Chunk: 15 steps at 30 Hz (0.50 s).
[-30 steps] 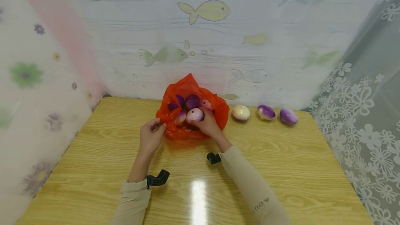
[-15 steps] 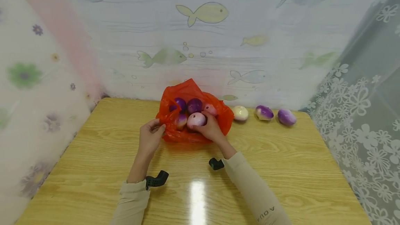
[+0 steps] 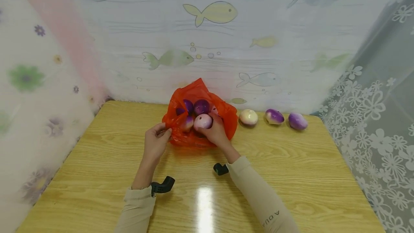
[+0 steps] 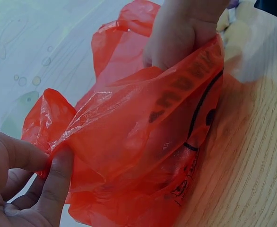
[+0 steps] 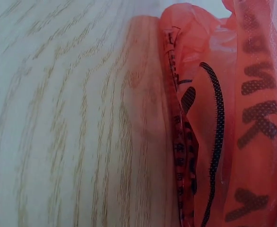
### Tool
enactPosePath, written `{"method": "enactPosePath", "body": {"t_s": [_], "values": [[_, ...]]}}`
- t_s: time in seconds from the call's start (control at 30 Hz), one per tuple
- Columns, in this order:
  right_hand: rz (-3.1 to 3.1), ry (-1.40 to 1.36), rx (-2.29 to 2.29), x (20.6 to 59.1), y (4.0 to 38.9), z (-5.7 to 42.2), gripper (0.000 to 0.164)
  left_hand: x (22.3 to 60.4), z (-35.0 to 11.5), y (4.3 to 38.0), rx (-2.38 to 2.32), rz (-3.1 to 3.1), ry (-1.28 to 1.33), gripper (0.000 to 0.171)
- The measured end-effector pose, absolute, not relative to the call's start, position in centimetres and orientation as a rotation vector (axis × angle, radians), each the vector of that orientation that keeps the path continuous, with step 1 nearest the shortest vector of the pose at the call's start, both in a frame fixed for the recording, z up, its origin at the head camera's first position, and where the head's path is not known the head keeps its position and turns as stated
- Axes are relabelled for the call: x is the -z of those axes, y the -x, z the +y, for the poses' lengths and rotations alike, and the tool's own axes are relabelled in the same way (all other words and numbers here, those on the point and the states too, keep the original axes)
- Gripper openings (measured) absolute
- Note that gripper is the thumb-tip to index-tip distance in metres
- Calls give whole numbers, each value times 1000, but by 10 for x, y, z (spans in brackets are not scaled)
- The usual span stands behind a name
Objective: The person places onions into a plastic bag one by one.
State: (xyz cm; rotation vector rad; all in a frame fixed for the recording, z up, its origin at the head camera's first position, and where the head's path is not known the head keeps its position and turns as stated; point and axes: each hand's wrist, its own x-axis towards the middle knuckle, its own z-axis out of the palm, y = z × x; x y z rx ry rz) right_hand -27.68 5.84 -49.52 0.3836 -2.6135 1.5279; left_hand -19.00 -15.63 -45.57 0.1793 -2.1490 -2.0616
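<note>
A red plastic bag (image 3: 195, 139) stands on the table with its mouth facing up, several purple-and-white turnips (image 3: 202, 107) inside it. At the bag's left rim, my left hand (image 3: 156, 143) pinches the plastic between thumb and fingers; the left wrist view shows the pinched fold up close. My right hand (image 3: 217, 131) reaches into the mouth and holds a pale pink-white turnip (image 3: 202, 122) with a dark spot on top. In the left wrist view that right hand (image 4: 181, 38) is partly hidden behind the bag's wall. The right wrist view shows only the printed outside of the bag (image 5: 223, 118) and wood.
Right of the bag, a cream turnip (image 3: 248, 117) and two purple-and-white ones (image 3: 274, 117) (image 3: 298, 121) lie in a row near the back edge of the wooden table (image 3: 275, 168). A fish-patterned curtain (image 3: 213, 46) hangs directly behind. Black camera mounts (image 3: 163, 185) jut from both wrists.
The bag's right side bulged outward half a second ago and has drawn back in. My right hand with the turnip has shifted only slightly; my left hand keeps its pinch.
</note>
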Motion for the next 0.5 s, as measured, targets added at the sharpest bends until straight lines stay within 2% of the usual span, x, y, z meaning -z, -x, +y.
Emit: {"method": "enactPosePath", "body": {"t_s": [0.17,0.5], "values": [[-2595,-387,-1550,496,277,59,68,454,-156,189,2073,-2151,-176,28],[-2687,-323,-1610,479,265,68,82,452,-158,189,2049,-2154,-191,27]]}}
